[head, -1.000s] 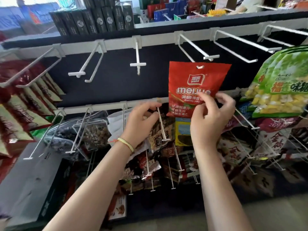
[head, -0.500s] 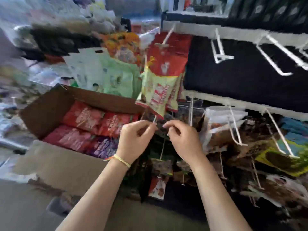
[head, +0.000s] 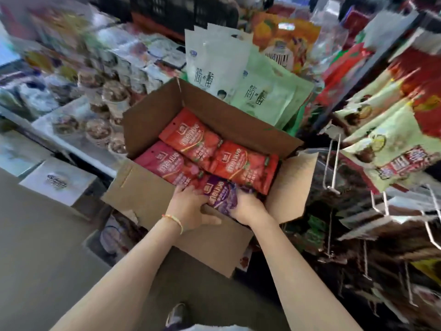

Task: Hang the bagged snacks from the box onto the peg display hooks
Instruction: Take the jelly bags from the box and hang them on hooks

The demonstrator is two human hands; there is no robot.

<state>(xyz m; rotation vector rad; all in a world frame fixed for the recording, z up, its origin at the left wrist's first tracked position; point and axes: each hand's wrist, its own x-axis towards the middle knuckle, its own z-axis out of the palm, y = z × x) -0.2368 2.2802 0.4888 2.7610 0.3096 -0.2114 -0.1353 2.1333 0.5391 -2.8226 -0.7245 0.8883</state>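
Note:
An open cardboard box (head: 148,120) stands in front of me. It holds red snack bags (head: 243,163), a pink bag (head: 164,163) and, nearest to me, a purple snack bag (head: 220,194). My left hand (head: 191,206) reaches over the box's front wall and grips the purple bag's left edge. Its right edge is gripped by my right hand (head: 248,207), whose fingertips are hidden under the bag. To the right, bare metal peg hooks (head: 334,168) stick out of the display among hanging bags.
Pale green and white bags (head: 238,75) stand behind the box. Green and red snack packs (head: 386,144) hang at upper right, dark packs below them. Cups (head: 97,130) and white cartons (head: 57,180) fill the left side. My shoe (head: 175,311) shows on the floor.
I turned left and down from the peg display to the box. The red bag stayed on its hook; both hands dropped into the box and took hold of the purple bag.

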